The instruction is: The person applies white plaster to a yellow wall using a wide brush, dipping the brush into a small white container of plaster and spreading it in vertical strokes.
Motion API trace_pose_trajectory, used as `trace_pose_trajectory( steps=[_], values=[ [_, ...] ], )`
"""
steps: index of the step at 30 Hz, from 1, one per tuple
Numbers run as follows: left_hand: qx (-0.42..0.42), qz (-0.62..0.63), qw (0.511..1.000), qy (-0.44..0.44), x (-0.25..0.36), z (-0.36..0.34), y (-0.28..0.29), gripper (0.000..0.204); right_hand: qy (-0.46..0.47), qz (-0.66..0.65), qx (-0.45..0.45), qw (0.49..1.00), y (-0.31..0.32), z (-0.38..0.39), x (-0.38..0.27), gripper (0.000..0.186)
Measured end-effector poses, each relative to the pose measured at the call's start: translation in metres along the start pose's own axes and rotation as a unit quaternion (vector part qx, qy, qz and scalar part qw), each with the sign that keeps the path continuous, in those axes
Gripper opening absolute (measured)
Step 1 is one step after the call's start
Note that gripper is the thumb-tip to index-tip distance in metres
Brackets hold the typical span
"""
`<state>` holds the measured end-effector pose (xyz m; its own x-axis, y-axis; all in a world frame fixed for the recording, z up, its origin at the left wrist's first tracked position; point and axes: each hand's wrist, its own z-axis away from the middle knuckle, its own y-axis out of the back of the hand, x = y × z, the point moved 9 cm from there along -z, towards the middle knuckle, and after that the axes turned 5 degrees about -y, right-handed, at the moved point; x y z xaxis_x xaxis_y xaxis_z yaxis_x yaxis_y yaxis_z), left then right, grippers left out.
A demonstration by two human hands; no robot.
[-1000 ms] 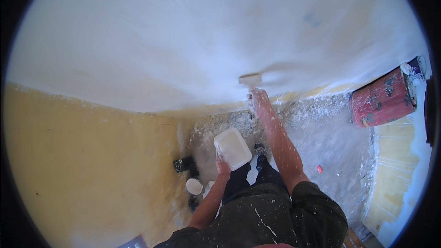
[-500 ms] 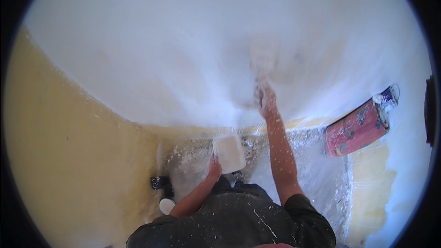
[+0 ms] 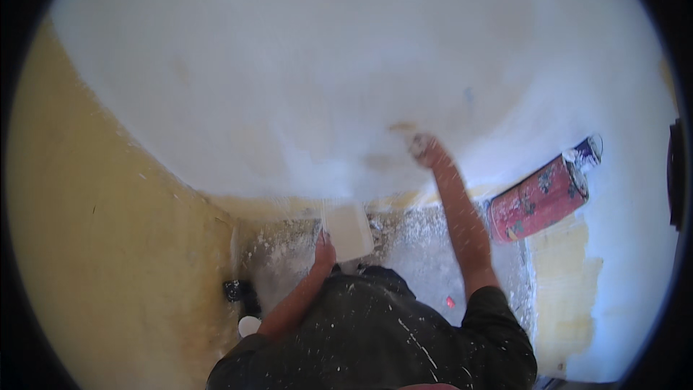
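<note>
My left hand (image 3: 325, 250) grips the left edge of a shallow white rectangular tray (image 3: 349, 232), held low in front of my body. Pale material lies in the tray. Smeared with white and blurred by motion, my right hand (image 3: 424, 149) is closed around a wide scraper, whose brownish blade (image 3: 401, 127) now shows as a thin band. It is at the wall (image 3: 289, 65), coated mostly in white; whether the blade touches it, I cannot tell.
A red drum (image 3: 538, 202) with a small dark paint can (image 3: 589, 152) on it stands at the right. Yellow wall (image 3: 94, 231) lies at the left. White spatter covers the floor (image 3: 422, 249). A white round thing (image 3: 249, 326) and a small red object (image 3: 450, 302) are low down.
My right hand has come slightly down and right, and the scraper blade has turned from broad face to thin edge. The tray has shifted a little left and up in view.
</note>
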<state>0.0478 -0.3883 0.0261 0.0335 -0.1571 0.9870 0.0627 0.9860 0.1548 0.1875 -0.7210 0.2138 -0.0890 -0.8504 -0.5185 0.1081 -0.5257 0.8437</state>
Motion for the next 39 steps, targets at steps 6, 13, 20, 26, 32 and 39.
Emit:
trace_pose_trajectory(
  steps=[6, 13, 20, 26, 32, 39],
  values=[
    [-0.011, 0.154, 0.988, -0.001, -0.015, -0.034, -0.014, 0.043, 0.095, -0.414, 0.05, 0.904, 0.208, 0.085, -0.113, 0.032],
    [-0.041, 0.077, 0.996, -0.005, 0.003, -0.032, -0.042, 0.044, 0.029, -0.6, 0.241, 0.763, 0.216, 0.087, -0.085, 0.029],
    [0.006, 0.101, 0.995, -0.006, -0.003, -0.025, -0.068, 0.044, -0.008, -0.694, 0.075, 0.716, -0.057, 0.026, 0.088, 0.032],
    [-0.005, 0.165, 0.986, 0.009, 0.022, 0.001, -0.111, 0.041, -0.016, -0.554, -0.106, 0.825, -0.175, 0.035, 0.209, 0.015],
    [0.038, 0.145, 0.988, 0.023, 0.015, 0.007, -0.099, 0.041, -0.148, -0.713, -0.001, 0.686, 0.028, 0.033, 0.11, 0.018],
    [0.045, 0.127, 0.991, 0.024, 0.017, -0.005, -0.109, 0.041, -0.035, -0.579, 0.263, 0.771, 0.28, 0.166, -0.042, 0.04]
  ],
)
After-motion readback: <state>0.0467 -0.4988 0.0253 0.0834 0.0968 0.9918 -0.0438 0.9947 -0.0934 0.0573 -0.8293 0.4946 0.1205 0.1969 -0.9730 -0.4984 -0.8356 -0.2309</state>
